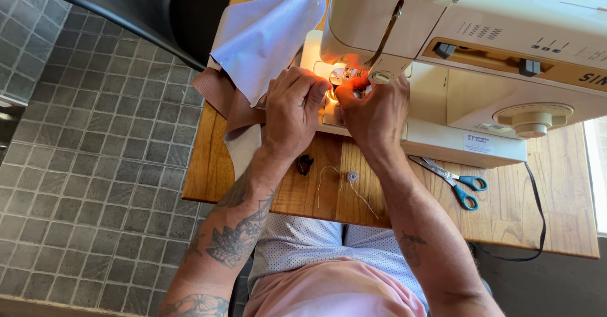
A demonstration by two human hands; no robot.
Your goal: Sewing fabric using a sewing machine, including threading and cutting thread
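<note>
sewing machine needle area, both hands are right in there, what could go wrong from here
1. Both the left hand and right hand have fingertips at the lit needle area of the sewing machine; if it started, a finger could get pricked.
2. The bobbin and its loose thread lie near the table edge and could get knocked off.
3. The scissors lie close beside the right forearm.

One sewing machine (468, 51), one pair of scissors (452, 181), one bobbin (352, 176), one small black clip (305, 164), one loose thread (329, 181), and two pieces of cloth: one pale blue (265, 35), one brown (231, 105).
</note>
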